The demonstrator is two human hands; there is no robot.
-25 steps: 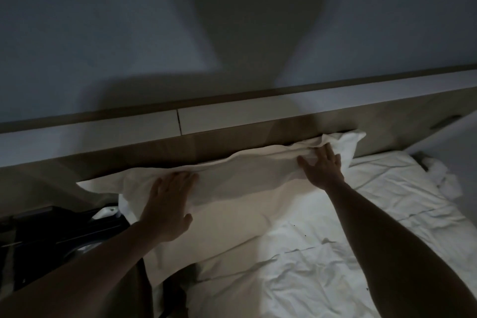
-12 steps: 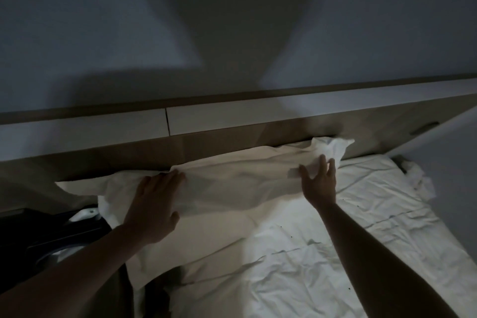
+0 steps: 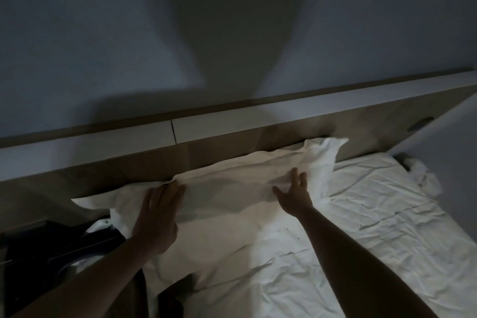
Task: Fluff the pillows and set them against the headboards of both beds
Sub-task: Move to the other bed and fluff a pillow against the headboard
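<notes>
A white pillow lies along the wooden headboard at the head of a bed with a crumpled white sheet. My left hand lies flat on the pillow's left part, fingers straight and pointing at the headboard. My right hand presses on the pillow right of its middle with the fingers spread. The pillow's loose right corner sticks up against the headboard. Its left corner hangs past the mattress edge.
A dark object with a white part stands on the floor or a low stand left of the bed. A bunched white cloth lies in the gap at the bed's far right corner. The room is dim, with a plain wall above the headboard.
My right hand has slid left along the pillow, away from its right corner, and spread its fingers. My left hand stays flat on the left part.
</notes>
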